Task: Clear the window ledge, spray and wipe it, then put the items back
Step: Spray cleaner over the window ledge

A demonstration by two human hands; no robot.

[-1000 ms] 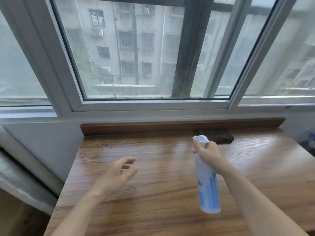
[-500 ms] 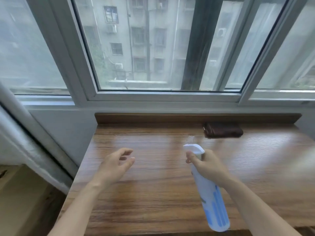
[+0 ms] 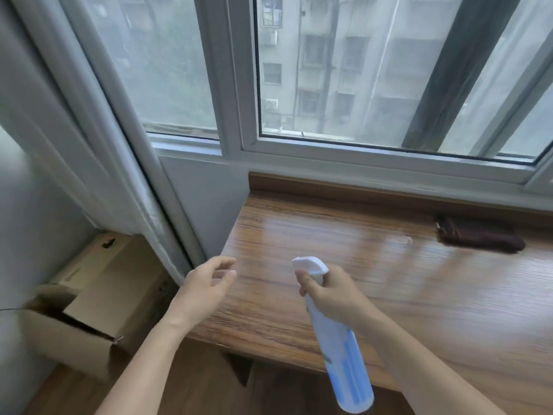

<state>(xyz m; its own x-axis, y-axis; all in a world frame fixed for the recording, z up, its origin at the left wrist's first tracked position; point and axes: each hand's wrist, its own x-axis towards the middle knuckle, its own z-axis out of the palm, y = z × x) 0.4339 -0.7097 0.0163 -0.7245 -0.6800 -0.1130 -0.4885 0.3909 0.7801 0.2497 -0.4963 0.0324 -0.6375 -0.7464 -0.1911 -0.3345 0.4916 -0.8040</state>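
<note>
Head: right hand grips spray bottle; contents unseen.

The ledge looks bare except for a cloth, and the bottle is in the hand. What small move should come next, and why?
Probably squeeze the trigger to spray the near left part of the ledge. The right hand grips the spray bottle with its nozzle aimed there, the left hand is free, and the dark cloth waits at the back for wiping.

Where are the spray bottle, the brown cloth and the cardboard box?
spray bottle (image 3: 344, 354), head view, on its white and blue body below the right hand.
brown cloth (image 3: 478, 239), head view, on its folded middle.
cardboard box (image 3: 98, 298), head view, on its top flap.
</note>
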